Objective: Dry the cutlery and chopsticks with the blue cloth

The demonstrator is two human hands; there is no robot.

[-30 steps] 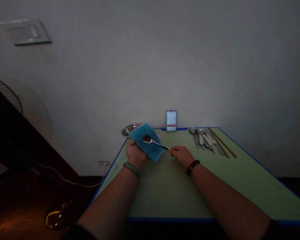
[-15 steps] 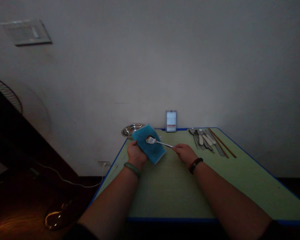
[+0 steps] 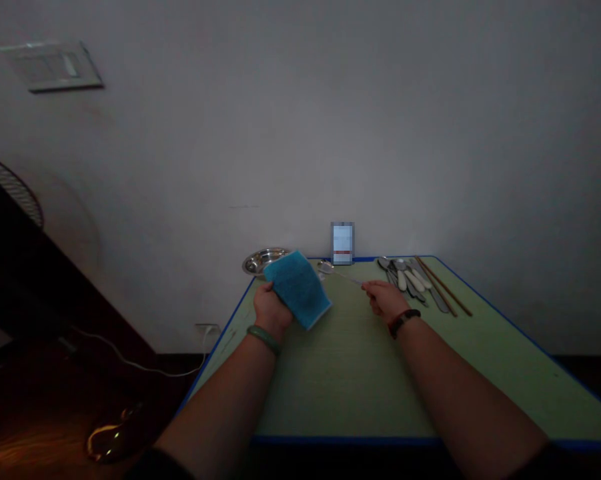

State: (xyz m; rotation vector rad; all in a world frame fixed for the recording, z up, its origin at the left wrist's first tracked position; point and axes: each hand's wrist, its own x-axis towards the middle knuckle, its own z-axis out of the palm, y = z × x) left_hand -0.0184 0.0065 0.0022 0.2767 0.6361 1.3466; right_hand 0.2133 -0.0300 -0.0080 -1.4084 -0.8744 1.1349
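A blue cleaning cloth (image 3: 299, 290) with a pale edge lies across my left hand (image 3: 271, 310), the thumb on its near side and the other fingers hidden behind it. My right hand (image 3: 386, 300) pinches the handle end of a metal spoon (image 3: 326, 267). The spoon points left, its bowl just beyond the cloth's right edge and apart from it, slightly blurred. Behind the cloth, a shiny steel bowl (image 3: 253, 262) stands at the table's far left corner, partly covered from view.
Several spoons and knives (image 3: 405, 277), some with white handles, lie at the table's far right beside wooden chopsticks (image 3: 445, 288). A lit phone (image 3: 343, 243) leans on the wall behind the green table (image 3: 350, 380). A white cable (image 3: 145, 365) hangs at left.
The spoon has come off the cloth's face, moving right and slightly away from me with my right hand. My left hand and the cloth have hardly moved.
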